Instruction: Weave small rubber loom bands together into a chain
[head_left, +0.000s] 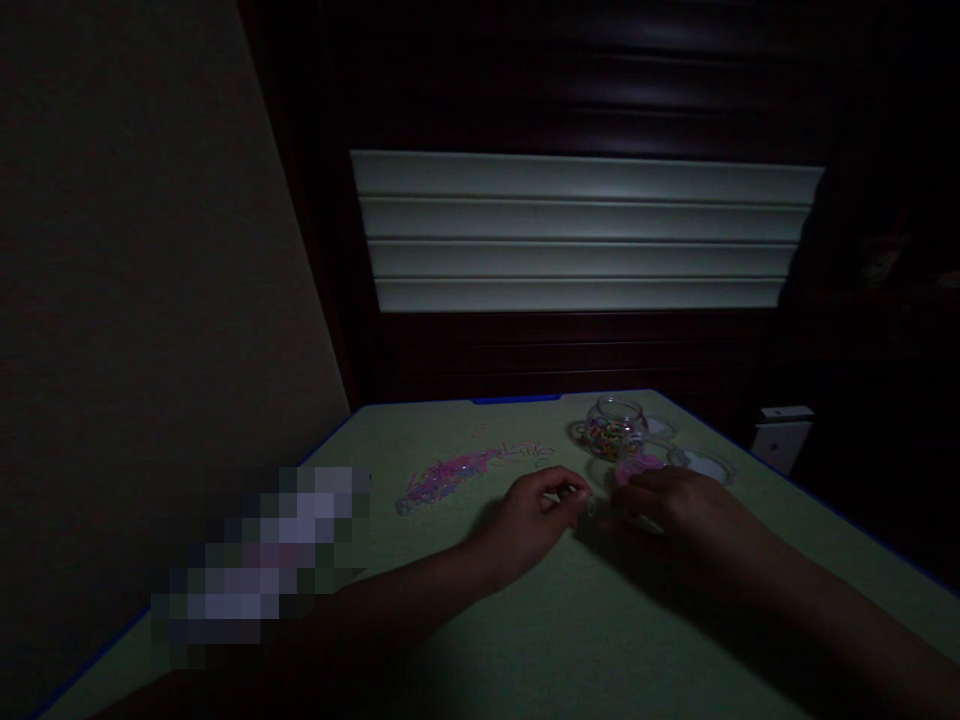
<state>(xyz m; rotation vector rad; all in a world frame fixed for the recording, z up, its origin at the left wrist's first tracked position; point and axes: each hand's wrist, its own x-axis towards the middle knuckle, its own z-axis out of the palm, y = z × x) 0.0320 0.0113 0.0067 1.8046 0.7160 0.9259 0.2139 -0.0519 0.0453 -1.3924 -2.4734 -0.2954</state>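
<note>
In the head view my left hand (536, 515) is above the table, its thumb and fingertips pinched together on a thin, pale elastic band (591, 504). My right hand (679, 500) is just to the right, fingers bent and closed at a clear round container (671, 448) with pink bands (640, 466) in it. Whatever its fingertips hold is hidden in shadow. Behind both hands stands an open glass jar (616, 430) with small multicoloured bands inside. A loose pile of pink and purple elastic bands (446, 478) lies left of my left hand.
Pale round lids (709, 467) lie at the right of the green table (480, 670). A blurred-out oblong item (270, 550) is at the left edge. A wall rises at left, with a dark slatted panel behind the table. The room is dim.
</note>
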